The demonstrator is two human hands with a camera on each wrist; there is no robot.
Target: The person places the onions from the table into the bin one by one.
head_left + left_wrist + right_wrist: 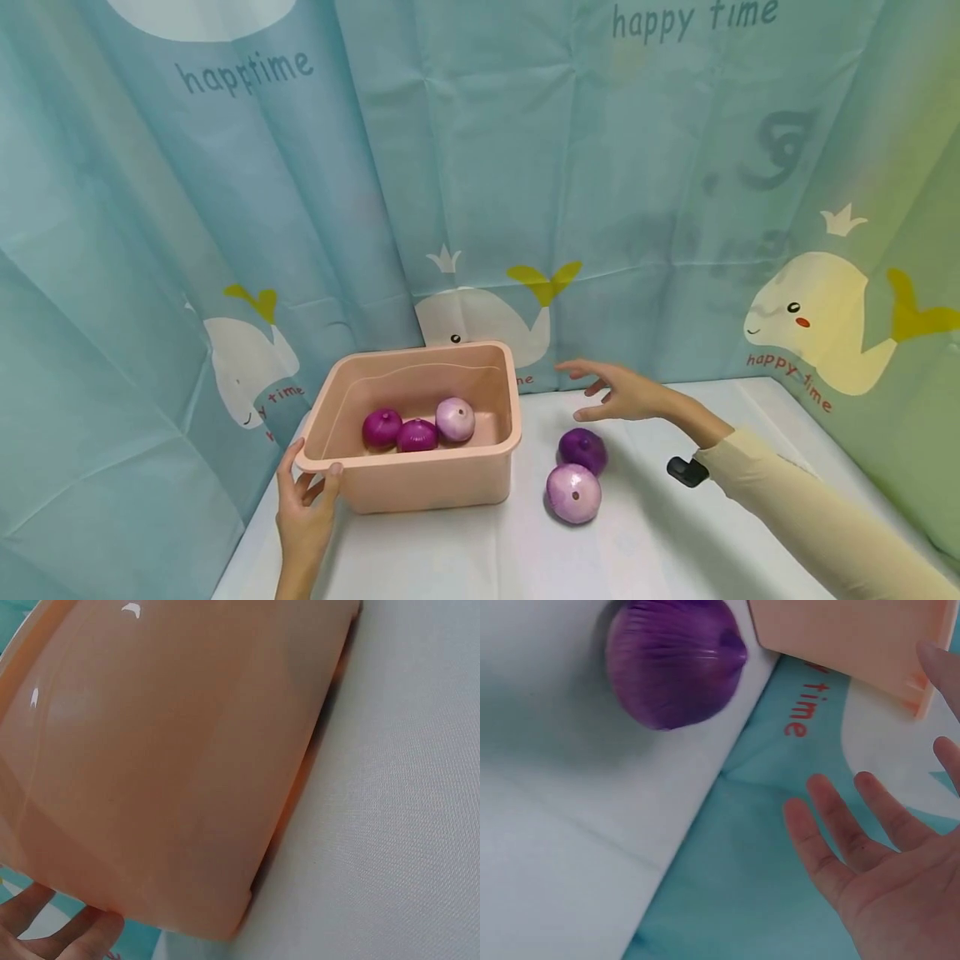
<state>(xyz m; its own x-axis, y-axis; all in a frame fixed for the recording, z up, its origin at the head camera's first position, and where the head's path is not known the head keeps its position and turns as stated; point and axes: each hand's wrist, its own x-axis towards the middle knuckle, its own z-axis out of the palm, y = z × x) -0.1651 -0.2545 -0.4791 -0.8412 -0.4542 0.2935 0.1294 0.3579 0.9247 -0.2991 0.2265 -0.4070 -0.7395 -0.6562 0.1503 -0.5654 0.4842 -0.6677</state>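
A pink plastic bin (427, 483) stands on the table with two magenta onions (382, 428) and a pale purple onion (454, 419) inside. My left hand (306, 512) grips its rim at the front left corner, thumb on the front side; in the left wrist view, fingers (94, 934) touch the bin wall (165, 765). To the right of the bin, a dark purple onion (582, 451) lies against a pale purple onion (573, 493). Holding nothing, my right hand (622, 392) hovers just above and behind the dark onion (676, 664), fingers spread and pointing towards the bin.
A white cloth (645, 550) covers the table. Behind it and at both sides hangs a blue-green curtain (637, 167) printed with whales. A small black device (687, 472) sits on the right wrist by the beige sleeve (795, 500).
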